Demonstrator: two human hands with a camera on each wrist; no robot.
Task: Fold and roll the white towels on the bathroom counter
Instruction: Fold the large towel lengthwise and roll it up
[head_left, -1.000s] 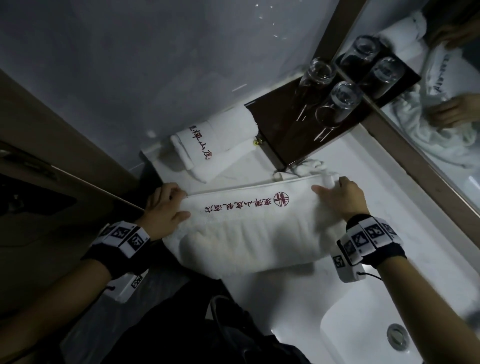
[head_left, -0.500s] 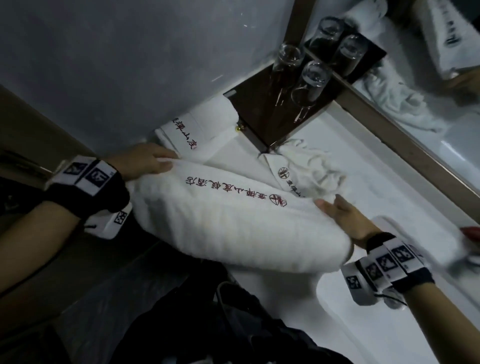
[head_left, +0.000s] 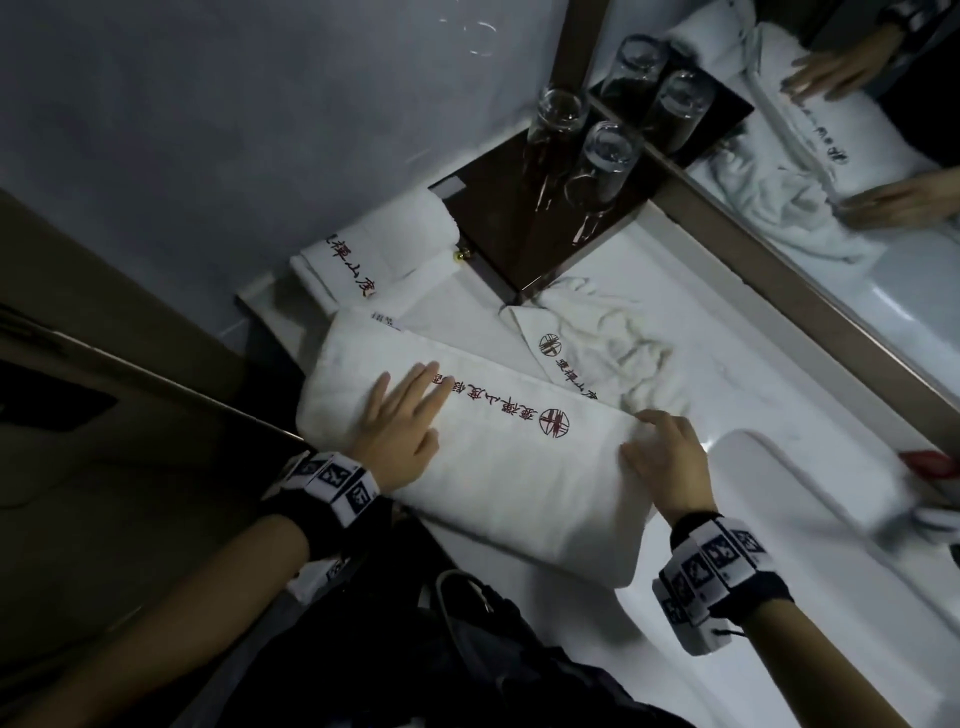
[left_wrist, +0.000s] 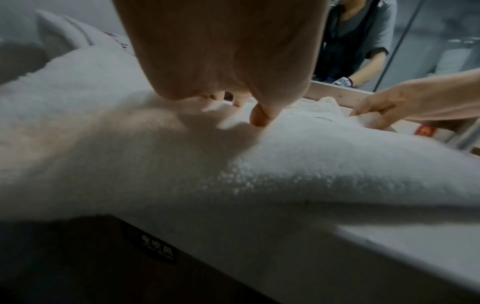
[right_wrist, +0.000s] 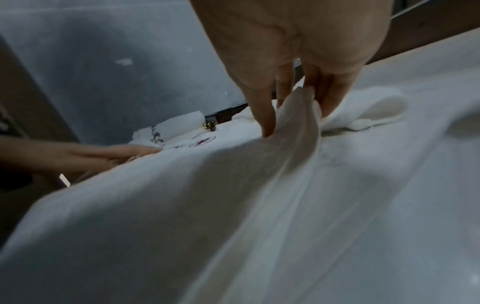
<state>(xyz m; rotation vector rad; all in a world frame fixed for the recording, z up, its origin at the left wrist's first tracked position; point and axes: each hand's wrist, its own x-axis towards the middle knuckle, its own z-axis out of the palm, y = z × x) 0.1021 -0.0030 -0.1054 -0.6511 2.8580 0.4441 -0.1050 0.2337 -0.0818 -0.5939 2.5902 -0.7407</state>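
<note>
A folded white towel (head_left: 498, 467) with red embroidered lettering lies across the counter's (head_left: 753, 395) front edge. My left hand (head_left: 400, 426) lies flat on its left half with the fingers straight and spread; the left wrist view shows the hand (left_wrist: 221, 51) pressing into the towel (left_wrist: 182, 164). At the towel's right end my right hand (head_left: 660, 457) takes hold. In the right wrist view its thumb and fingers (right_wrist: 267, 115) pinch the raised edge of the towel (right_wrist: 182, 205). Behind lie a rolled towel (head_left: 374, 249) and a crumpled towel (head_left: 597, 338).
A dark wooden tray (head_left: 498, 234) with upturned glasses (head_left: 602, 161) stands at the back against the mirror (head_left: 831, 156). The sink basin (head_left: 779, 519) opens to the right of the towel, with a small red item (head_left: 924, 460) beyond it. A wall closes the left side.
The towel, held up by both ends half a second ago, now lies on the counter. My left hand has moved from its left end onto its top.
</note>
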